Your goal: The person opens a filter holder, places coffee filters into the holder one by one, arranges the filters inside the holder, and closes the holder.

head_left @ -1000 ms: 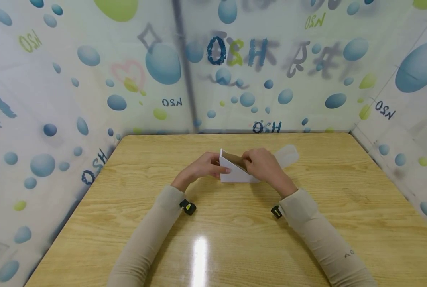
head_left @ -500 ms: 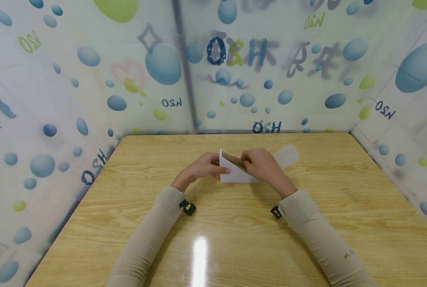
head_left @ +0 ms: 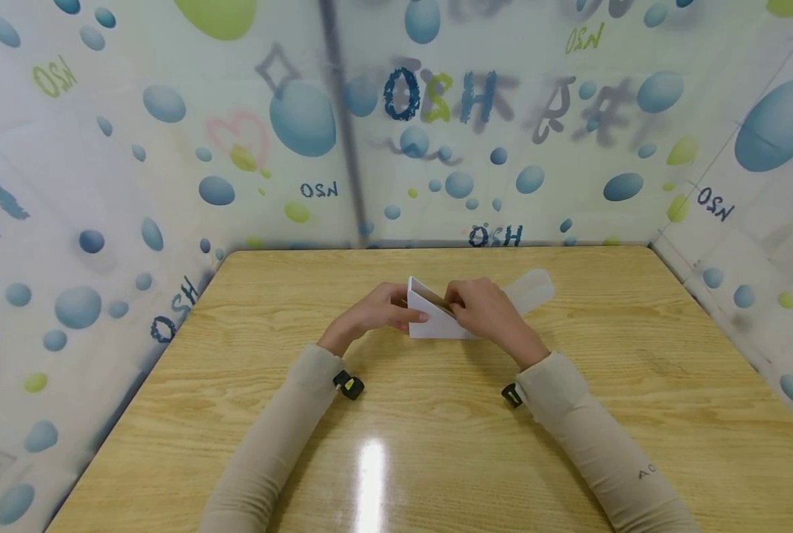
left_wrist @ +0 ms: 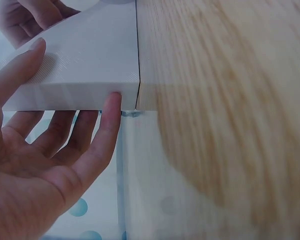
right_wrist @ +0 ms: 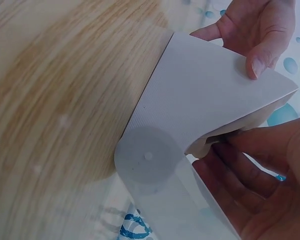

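A white box [head_left: 436,320] with a sloping open top stands on the table. A translucent swing cover [head_left: 532,289] reaches out from its right end, joined at a round pivot [right_wrist: 148,156] in the right wrist view. My left hand [head_left: 381,307] holds the box's left end, thumb on the near face and fingers around the end wall. At the sloping opening, my right hand [head_left: 486,307] has curled fingers pinching a beige, thin-looking piece [right_wrist: 202,146] along its edge. Just what this piece is cannot be made out; the box's inside is mostly hidden.
The wood-grain table [head_left: 436,444] extends around the box on all sides. Behind it hangs a patterned curtain wall [head_left: 383,148] close to the far edge. A bright light reflection [head_left: 371,481] lies on the near tabletop.
My right hand has shifted slightly left along the sloping opening. The left hand, the box and its cover look the same.
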Available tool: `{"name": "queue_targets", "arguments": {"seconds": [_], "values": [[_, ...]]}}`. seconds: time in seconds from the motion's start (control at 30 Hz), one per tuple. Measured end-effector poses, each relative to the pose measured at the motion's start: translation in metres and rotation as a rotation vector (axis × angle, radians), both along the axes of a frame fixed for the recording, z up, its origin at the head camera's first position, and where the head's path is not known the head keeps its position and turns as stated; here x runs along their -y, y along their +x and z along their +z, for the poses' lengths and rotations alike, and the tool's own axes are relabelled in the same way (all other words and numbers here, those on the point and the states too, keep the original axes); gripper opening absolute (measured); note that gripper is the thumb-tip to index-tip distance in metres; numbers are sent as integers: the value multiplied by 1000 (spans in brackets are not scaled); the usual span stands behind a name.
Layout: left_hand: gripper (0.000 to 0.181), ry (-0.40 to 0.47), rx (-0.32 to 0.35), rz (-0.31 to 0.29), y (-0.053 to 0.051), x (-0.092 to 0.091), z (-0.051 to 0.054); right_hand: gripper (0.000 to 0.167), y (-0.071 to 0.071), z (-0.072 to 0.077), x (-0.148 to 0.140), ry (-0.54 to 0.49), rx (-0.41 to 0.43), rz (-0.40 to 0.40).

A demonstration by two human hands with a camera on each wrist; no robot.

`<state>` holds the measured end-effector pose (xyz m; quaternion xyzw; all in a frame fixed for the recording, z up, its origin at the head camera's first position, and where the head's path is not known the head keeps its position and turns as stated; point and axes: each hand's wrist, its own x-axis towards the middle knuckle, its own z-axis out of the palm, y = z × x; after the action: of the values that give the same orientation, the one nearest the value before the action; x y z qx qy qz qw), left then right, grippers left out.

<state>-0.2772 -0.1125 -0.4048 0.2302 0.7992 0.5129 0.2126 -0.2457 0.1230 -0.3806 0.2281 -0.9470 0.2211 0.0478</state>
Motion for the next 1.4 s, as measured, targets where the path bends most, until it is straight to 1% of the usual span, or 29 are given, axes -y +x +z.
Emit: {"name": "queue_targets", "arguments": {"seconds": [0.23, 0.6, 0.77, 1.03, 1.2, 1.4], "values": [[35, -8, -5, 5, 1, 0, 0, 11, 0, 1, 2, 38, 23, 1], [38, -12, -1, 21, -1, 0, 0, 17, 2, 1, 1, 79, 0, 26], [39, -11, 1, 22, -1, -1, 0, 18, 2, 3, 2, 95, 1, 23], [37, -9, 6, 22, 0, 0, 0, 21, 4, 3, 1, 97, -29, 26], [36, -9, 4, 23, 0, 0, 0, 25, 4, 4, -1, 93, -29, 27], [34, -3, 17, 17, -1, -1, 0, 26, 4, 6, -2, 79, -28, 17]]}}
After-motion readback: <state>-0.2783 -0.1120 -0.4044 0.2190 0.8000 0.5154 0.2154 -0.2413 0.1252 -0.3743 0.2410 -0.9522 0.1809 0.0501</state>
